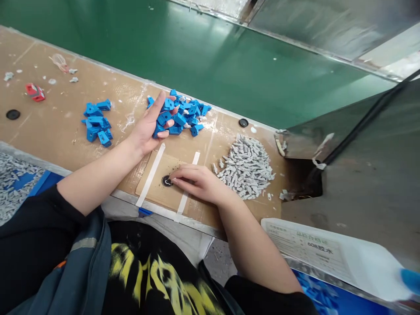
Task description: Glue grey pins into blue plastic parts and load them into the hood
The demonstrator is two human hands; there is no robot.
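My left hand (pixel 149 127) is turned palm inward, its fingers curled around several small blue plastic parts (pixel 164 117). Right behind it lies a heap of similar blue parts (pixel 196 130), some with light grey ends. My right hand (pixel 200 180) has thumb and fingertips pinched together at the rim of a small black round dish (pixel 166 181). A whitish, shiny substance shows in the dish. What the pinched fingers hold, if anything, is too small to tell. The dish sits on a cardboard piece (pixel 157 169) fixed with white tape strips.
A pile of small grey parts (pixel 251 166) lies to the right. Further left are more blue parts (pixel 97 124), a red part (pixel 35 92) and a black disc (pixel 13 114). A white bottle (pixel 361 262) lies at the lower right; a green conveyor belt (pixel 210 57) runs behind.
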